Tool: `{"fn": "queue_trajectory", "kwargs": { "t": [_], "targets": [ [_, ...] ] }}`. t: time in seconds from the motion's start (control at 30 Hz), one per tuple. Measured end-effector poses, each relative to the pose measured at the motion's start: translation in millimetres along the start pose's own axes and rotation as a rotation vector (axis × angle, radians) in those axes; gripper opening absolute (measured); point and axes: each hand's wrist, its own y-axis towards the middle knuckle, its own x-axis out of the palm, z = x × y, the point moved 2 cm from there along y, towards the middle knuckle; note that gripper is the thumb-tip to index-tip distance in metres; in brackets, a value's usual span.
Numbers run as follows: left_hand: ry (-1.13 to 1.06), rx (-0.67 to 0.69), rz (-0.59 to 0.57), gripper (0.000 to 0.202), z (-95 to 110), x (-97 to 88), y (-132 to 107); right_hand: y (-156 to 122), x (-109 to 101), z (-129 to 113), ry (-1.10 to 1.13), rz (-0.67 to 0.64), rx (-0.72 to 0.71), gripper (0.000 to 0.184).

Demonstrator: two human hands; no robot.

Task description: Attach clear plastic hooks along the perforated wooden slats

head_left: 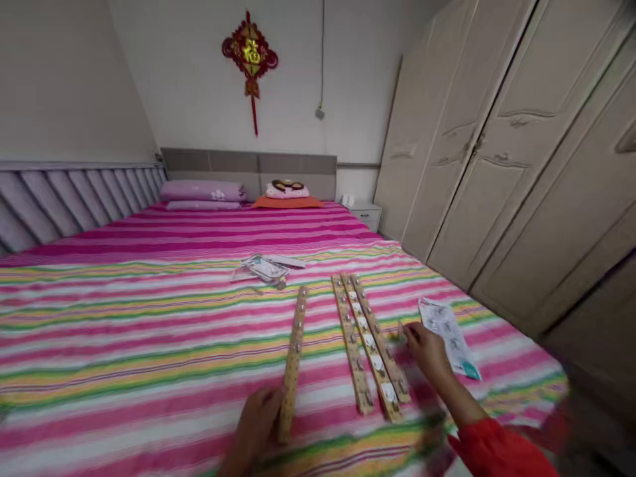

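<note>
A narrow wooden strip (293, 358) lies on the striped bed, with several small metal hooks along its far half. My left hand (256, 421) is closed at the near part of this strip, gripping its left edge. To the right, three more wooden strips lie side by side: a left strip (352, 344) and a right strip (380, 338) with metal hooks, and a middle strip (372, 351) with white-backed hooks. Beyond them my right hand (427, 348) pinches a small clear piece (400, 329), too blurred to name exactly.
A printed plastic packet (450, 338) lies just beyond my right hand. Farther up the bed are clear packaging (268, 267) and a small round item (281, 283). Pillows (203, 192) rest by the headboard (218, 162). A wardrobe (497, 165) stands along the right.
</note>
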Motion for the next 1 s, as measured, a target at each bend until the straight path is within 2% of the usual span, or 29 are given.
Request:
{"fn": "queue_trajectory", "kwargs": {
  "t": [0.1,0.2,0.37,0.57,0.87,0.93,1.0],
  "targets": [
    [0.032,0.005,0.017,0.048,-5,-12.3,-5,6,-2,1,-0.017,-0.015,-0.101,0.027],
    [0.004,-0.003,0.016,0.048,-11,-16.4,-6,9,-5,-1,-0.166,-0.054,-0.182,0.025],
    [-0.078,-0.020,0.006,0.046,-19,-12.5,-5,11,-4,-7,-0.528,-0.264,-0.182,0.025],
    [-0.121,-0.040,0.014,0.046,-23,-12.3,-6,16,-6,-16,-0.662,-0.406,-0.256,0.027],
    [-0.247,-0.132,-0.017,0.051,-24,-9.3,-6,33,-9,-22,-0.637,-0.418,-0.280,0.015],
    [-0.242,-0.132,-0.018,0.052,-23,-9.3,-6,33,-7,-32,-0.577,-0.369,-0.273,0.018],
    [-0.227,-0.134,-0.021,0.052,-21,-8.8,-6,28,-3,-51,-0.411,-0.292,-0.281,0.019]
  ]
}}
